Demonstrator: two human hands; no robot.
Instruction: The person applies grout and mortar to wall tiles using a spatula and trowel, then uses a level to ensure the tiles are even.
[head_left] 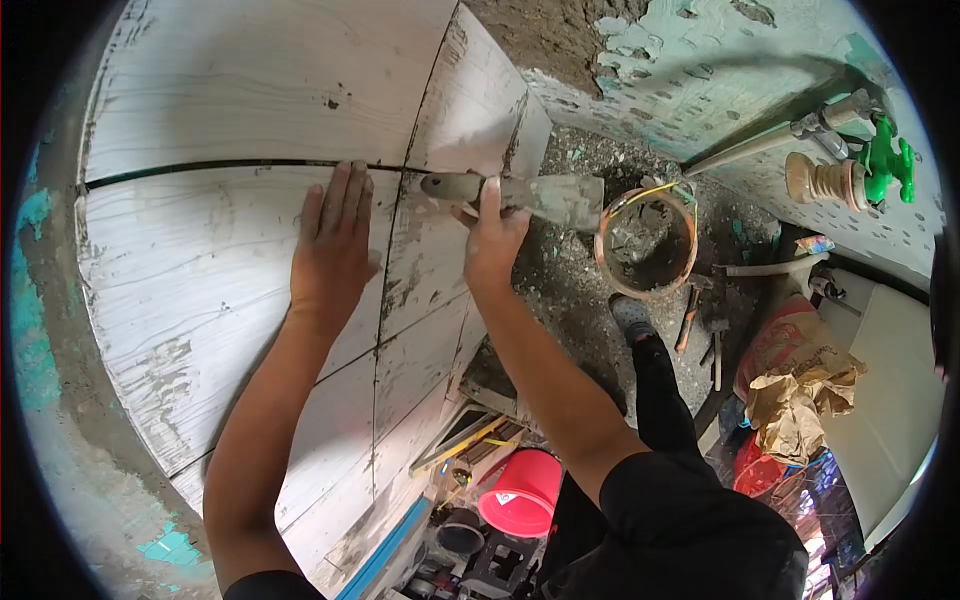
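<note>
My left hand (338, 240) lies flat on a white wood-grain tile (220, 270), its fingertips reaching the dark joint below the upper tile (270, 80). In my right hand (494, 245) is a putty knife (565, 200), gripped near where handle and blade meet. Its grey blade is smeared and points right, towards an orange-rimmed bucket (601, 262) holding grey material. The handle end lies over the tiles beside a vertical joint. Grey smears mark several tiles.
A green-handled tap (885, 165) sticks out from the peeling wall at right. On the rough floor lie a hammer (688, 318) and another tool (717, 355). A pink bucket (525, 490), a sack (785, 345) and crumpled brown paper (800, 405) stand lower down.
</note>
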